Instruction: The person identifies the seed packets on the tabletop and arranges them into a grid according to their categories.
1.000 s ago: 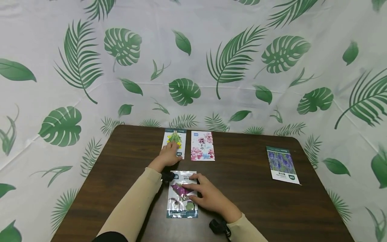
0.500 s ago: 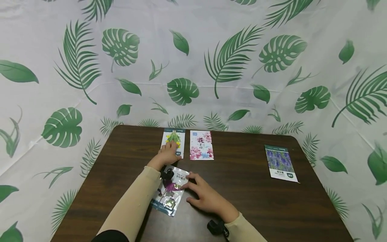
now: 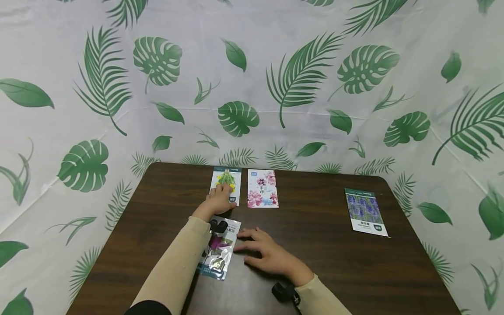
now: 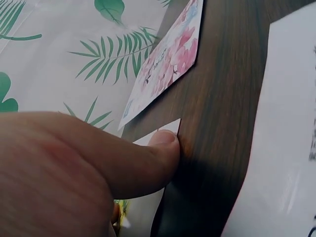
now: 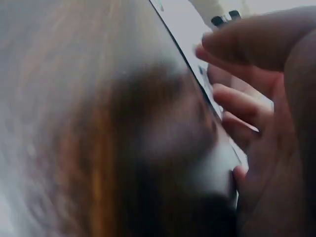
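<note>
In the head view my left hand [image 3: 218, 201] rests on a seed packet with yellow flowers [image 3: 226, 175], covering its lower part. The left wrist view has the thumb [image 4: 165, 148] lying on that packet's corner. A shiny silver seed packet with a purple plant picture [image 3: 221, 251] lies tilted on the table, partly hidden under my left forearm. Beside its right edge is my right hand [image 3: 269, 253], fingers spread and loosely bent, holding nothing. Whether its fingertips touch the silver packet I cannot tell.
A pink-blossom packet [image 3: 263, 189] lies just right of the yellow-flower one. Farther right on the dark wooden table [image 3: 315, 227] is a purple-flower packet [image 3: 366, 212]. A leaf-patterned cloth [image 3: 252, 65] hangs behind the table.
The silver packet has slid left and turned from straight to tilted, partly under my left forearm. My right hand was over it and is now at its right side. My left hand has stayed put.
</note>
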{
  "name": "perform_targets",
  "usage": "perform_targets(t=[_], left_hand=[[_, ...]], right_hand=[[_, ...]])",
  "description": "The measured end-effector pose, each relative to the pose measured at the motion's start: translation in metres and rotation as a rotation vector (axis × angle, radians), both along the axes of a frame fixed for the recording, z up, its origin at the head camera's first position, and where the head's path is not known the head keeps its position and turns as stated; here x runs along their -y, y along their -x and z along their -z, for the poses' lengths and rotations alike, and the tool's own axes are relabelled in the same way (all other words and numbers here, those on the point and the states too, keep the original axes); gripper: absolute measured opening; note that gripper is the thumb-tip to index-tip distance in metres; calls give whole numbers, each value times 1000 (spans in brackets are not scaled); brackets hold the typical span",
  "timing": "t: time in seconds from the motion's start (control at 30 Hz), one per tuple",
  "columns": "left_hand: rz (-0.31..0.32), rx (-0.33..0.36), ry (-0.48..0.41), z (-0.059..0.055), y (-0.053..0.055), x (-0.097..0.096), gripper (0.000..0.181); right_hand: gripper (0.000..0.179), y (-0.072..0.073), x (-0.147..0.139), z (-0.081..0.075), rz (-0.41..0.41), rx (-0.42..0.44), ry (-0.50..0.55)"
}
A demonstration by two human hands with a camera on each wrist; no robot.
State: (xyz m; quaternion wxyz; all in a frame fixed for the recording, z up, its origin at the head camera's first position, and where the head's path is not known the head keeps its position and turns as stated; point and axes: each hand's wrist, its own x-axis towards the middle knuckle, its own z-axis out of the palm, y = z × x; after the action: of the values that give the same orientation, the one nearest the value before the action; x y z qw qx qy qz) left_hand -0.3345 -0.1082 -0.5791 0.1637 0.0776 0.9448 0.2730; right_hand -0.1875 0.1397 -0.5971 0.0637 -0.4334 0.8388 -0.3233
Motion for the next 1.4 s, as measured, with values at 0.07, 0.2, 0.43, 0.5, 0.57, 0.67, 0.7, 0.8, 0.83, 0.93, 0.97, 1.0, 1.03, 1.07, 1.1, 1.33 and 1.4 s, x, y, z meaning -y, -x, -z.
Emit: perform_targets(t=[0.07,0.2,0.43,0.5,0.57,0.67,0.7,0.8,0.83,0.93,0.97,1.0,1.03,1.07,1.1,1.33,1.4], left_hand=[[0,-3,1,0,1,0,67],[-2,-4,-2,-1,-1,1,67],[-12,-11,-33,-1,-4,0,61],[-16,-20,-41,0,-5,0,61],[-21,-23,-45,0,-5,0,61],[-24,-21,-49,0,-6,3,62],[-24,-19,-49,0,-6,4,62],[-17,-14,-66,-4,-7,7,62],[-11,-18,-79,-6,-8,9,61],[7,-26,-119,-12,-11,12,59],[14,-28,-130,-14,-13,12,58],[21,-32,-134,-15,-13,12,57],[26,-36,-134,-16,-14,12,56],[29,-37,-132,-16,-14,12,56],[29,-39,-125,-16,-14,11,56],[4,-44,-106,-12,-13,7,55],[4,-48,-99,-11,-13,8,55]], right_hand=[[39,0,0,0,-7,5,-25],[44,-1,0,-1,-6,5,-68],[53,-1,-2,-1,8,62,-60],[53,-1,-3,0,16,97,-31],[52,0,-4,0,24,130,15],[48,2,-5,0,26,196,113],[46,3,-6,0,26,225,148],[42,7,-11,0,36,334,263],[40,9,-14,0,47,376,313],[36,14,-25,3,93,457,475],[35,16,-29,4,113,469,526],[34,17,-33,5,131,478,576],[34,17,-38,5,149,486,619],[34,18,-44,6,166,482,649],[34,17,-49,6,189,480,668],[29,11,-88,7,369,358,669],[27,10,-96,7,417,330,671]])
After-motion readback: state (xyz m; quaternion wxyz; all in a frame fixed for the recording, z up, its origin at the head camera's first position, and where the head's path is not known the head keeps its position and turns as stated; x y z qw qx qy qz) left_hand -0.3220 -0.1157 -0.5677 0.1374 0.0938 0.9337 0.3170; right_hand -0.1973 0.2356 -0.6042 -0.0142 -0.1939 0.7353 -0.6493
